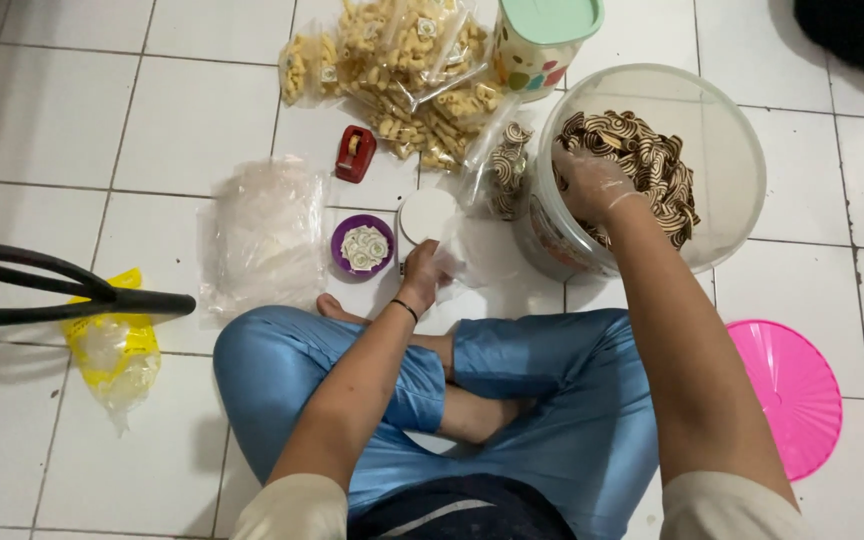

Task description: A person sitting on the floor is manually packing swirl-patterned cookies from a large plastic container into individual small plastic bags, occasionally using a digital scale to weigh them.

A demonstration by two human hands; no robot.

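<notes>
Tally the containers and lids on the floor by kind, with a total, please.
Large clear plastic bucket of brown striped snacks: 1
Dotted canister with mint-green lid: 1
Small purple bowl: 1
Round pink plastic lid: 1
Total: 4

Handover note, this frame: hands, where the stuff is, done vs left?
Right hand, in a clear plastic glove, is down in the big clear tub on the striped brown snacks.
Left hand holds a small clear bag beside the white scale.
Done: filled snack bags piled on the floor.
Left: tub well stocked; empty bags stacked at left.
</notes>
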